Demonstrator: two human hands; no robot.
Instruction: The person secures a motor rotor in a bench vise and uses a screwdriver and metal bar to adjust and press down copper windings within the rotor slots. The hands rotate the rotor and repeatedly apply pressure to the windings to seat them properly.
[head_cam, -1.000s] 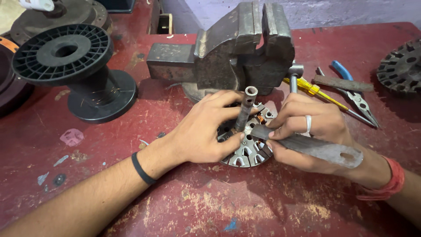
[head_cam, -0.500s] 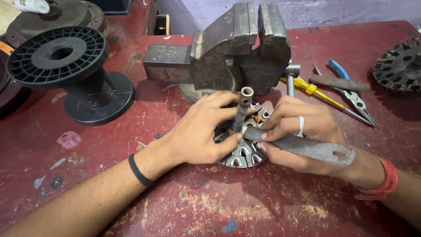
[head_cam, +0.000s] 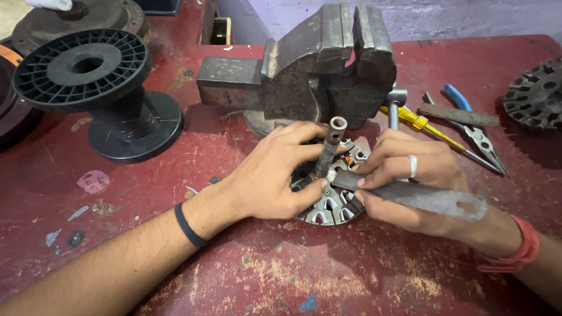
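Observation:
A round slotted metal stator core (head_cam: 331,205) lies flat on the red workbench (head_cam: 281,275), with a hollow steel shaft (head_cam: 329,146) standing up from its middle. My left hand (head_cam: 275,172) rests over the core's left side, its fingers curled around the base of the shaft. My right hand (head_cam: 413,178) grips a flat grey metal bar (head_cam: 430,199) like a blade; the bar's tip presses into the core's slots beside the shaft. A bit of orange copper winding (head_cam: 350,161) shows between my two hands.
A heavy bench vise (head_cam: 316,64) stands just behind the core. A black plastic spool (head_cam: 99,88) is at the left. A yellow-handled screwdriver (head_cam: 418,123), blue-handled pliers (head_cam: 468,123) and a flat file (head_cam: 456,115) lie at the right, with another slotted core (head_cam: 535,96) at the far right edge.
Both hands stay on the core and shaft; my right hand has worked the bar's tip slightly in the slots. The view has shifted a little.

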